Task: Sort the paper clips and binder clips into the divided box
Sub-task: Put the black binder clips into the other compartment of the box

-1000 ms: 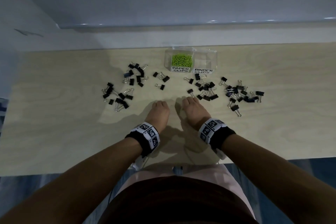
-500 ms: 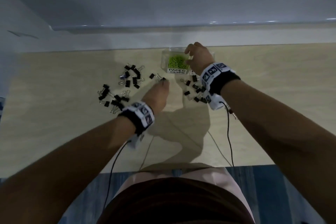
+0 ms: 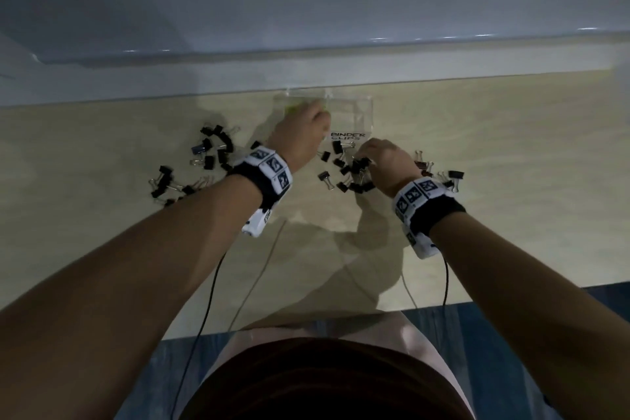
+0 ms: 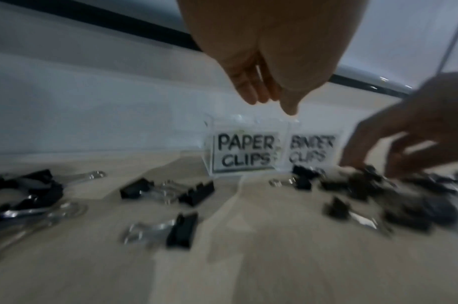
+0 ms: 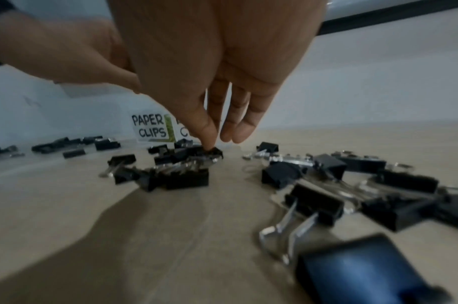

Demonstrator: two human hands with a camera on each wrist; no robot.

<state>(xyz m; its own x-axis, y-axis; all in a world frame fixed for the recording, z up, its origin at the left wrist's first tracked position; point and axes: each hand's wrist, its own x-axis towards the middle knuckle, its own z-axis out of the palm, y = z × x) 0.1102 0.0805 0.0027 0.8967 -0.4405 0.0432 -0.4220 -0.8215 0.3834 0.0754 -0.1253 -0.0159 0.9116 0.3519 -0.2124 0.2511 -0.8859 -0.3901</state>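
Black binder clips (image 3: 353,172), silver handles, scattered; our right hand (image 3: 387,160) pinches one; left hand (image 3: 300,133), fingers relaxed, over clear divided box (image 3: 361,109) at 12 o'clock.

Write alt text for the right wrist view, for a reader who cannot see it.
A right hand reaches down, thumb tip touching a small pile of black binder clips on a pale wooden table. More binder clips lie scattered at right, and a box label reading "PAPER CLIPS" stands behind.
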